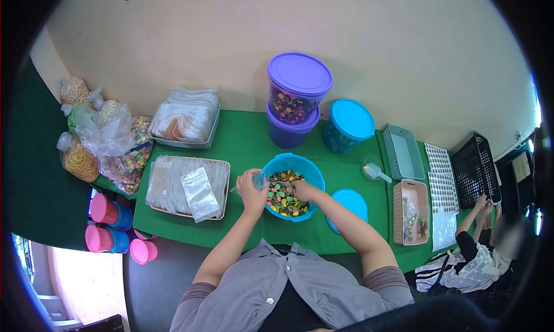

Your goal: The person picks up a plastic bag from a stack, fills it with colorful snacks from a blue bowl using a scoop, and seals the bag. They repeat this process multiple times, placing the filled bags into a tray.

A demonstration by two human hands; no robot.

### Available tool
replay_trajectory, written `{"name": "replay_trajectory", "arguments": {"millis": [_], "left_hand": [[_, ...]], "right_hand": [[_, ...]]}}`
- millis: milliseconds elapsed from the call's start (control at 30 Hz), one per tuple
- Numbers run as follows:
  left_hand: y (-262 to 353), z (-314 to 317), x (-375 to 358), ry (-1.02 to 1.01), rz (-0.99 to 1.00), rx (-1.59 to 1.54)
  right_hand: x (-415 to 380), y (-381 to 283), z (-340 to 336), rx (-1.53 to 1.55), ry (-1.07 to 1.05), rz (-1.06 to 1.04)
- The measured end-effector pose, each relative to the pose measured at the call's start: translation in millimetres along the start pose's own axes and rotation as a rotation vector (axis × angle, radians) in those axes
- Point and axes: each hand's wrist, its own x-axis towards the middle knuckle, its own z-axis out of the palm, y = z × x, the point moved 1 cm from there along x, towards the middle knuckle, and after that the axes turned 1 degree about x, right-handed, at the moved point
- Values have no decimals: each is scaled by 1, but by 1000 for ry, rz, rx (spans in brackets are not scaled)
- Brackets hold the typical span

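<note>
A blue tub (295,159) in front of me holds many small colourful pieces (283,202), yellow, green, pink and dark, like sweets or snacks. At the tub's left rim, my left hand (253,192) is closed around a clear plastic bag (260,180), whose mouth faces the pieces. My right hand (302,190) reaches down into the tub, fingers curled among the pieces. Something pale and see-through shows by its fingertips, but I cannot make out what it is. Left of the tub, a tray (225,200) holds stacked clear bags, one silvery pouch (200,193) lying on top.
Purple buckets (300,72) and a lidded blue bucket (351,124) stand behind. A blue lid (348,209), a scoop (376,171) and baskets (404,150) lie rightward. Filled bags (118,141) sit at left. At far right, another person (482,245) works by a black crate (476,167).
</note>
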Motion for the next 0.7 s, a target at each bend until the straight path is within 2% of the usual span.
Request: {"name": "replay_trajectory", "arguments": {"millis": [67,100,167,233,333,367,433,467,500,567,700], "left_hand": [[2,-3,-2,-11,1,7],[3,-4,-1,-14,4,12],[1,-6,-2,-4,29,32],[2,-7,-3,1,51,54],[1,-9,-5,1,53,47],[0,-9,-5,-16,39,38],[-2,-10,-5,-31,22,33],[-3,-9,-5,-28,17,32],[-3,-8,-5,-26,14,28],[-4,-7,-5,-26,8,26],[1,-8,-4,-26,4,24]], "right_hand": [[-9,-14,-17,190,-245,130],[-9,-13,-18,191,-243,128],[-9,-10,-22,283,-380,72],[-8,-13,-17,247,-379,49],[-8,-22,-1,514,-197,227],[-7,-22,-2,515,-200,224],[-5,-17,-8,790,43,292],[-2,-9,-10,1007,77,306],[3,-2,-7,1006,77,305],[10,8,-2,1469,162,340],[7,-1,8,1601,200,457]]}}
